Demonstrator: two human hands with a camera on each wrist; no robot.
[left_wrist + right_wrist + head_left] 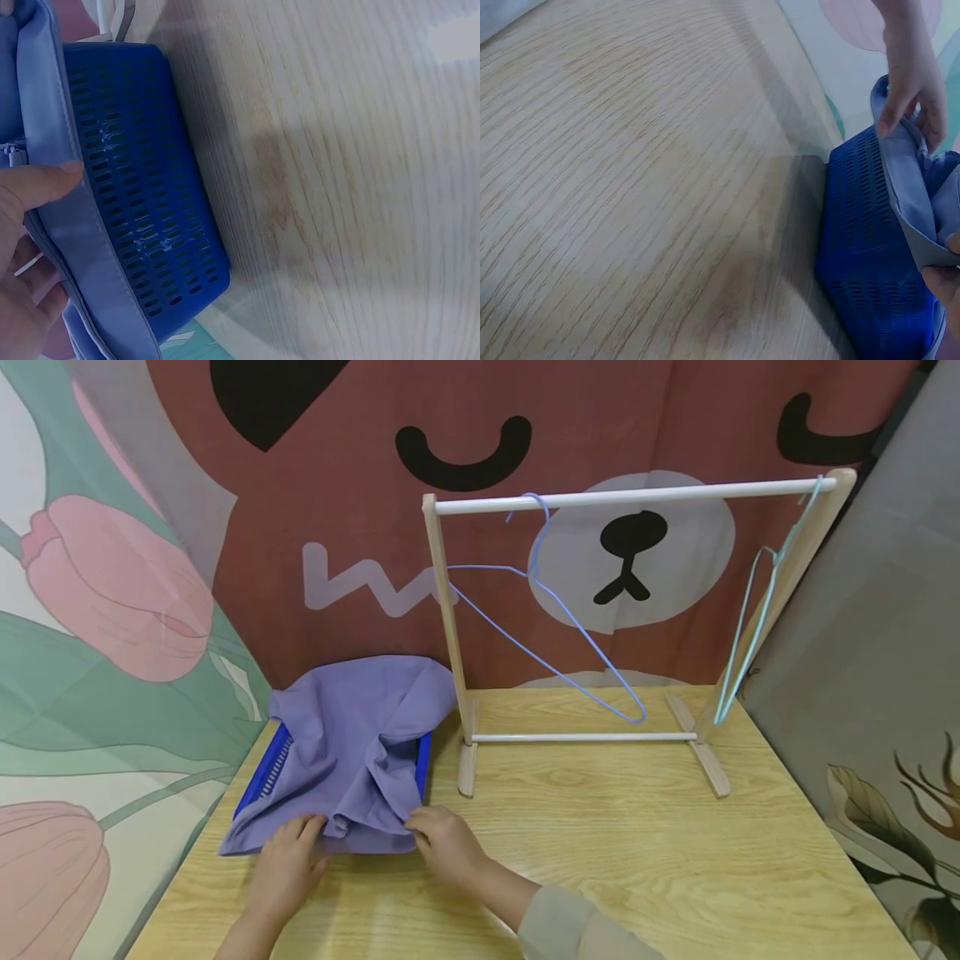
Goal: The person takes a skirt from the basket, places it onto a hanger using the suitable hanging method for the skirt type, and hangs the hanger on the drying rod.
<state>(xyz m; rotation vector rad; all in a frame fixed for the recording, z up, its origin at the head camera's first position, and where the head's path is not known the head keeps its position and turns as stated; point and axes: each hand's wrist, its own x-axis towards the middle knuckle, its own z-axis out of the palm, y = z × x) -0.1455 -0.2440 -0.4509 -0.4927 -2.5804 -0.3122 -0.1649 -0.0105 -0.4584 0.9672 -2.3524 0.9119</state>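
A purple garment [337, 727] lies spread over a blue plastic basket [161, 187], hiding most of its opening. My left hand [285, 870] pinches the garment's near edge, thumb on top and fingers beneath, as the left wrist view shows. There the edge is a wide stitched band, and a small zipper-like piece shows near the thumb. My right hand [448, 847] pinches the same edge farther right, by the basket's near right corner. In the right wrist view both hands hold the band just above the basket's rim.
Right of the basket stands a wooden rack [637, 493] with white bars. A blue hanger [577, 622] hangs near its left end, and a mint-green hanger [765, 593] at its right post. The wooden table [600, 843] meets printed cloth walls.
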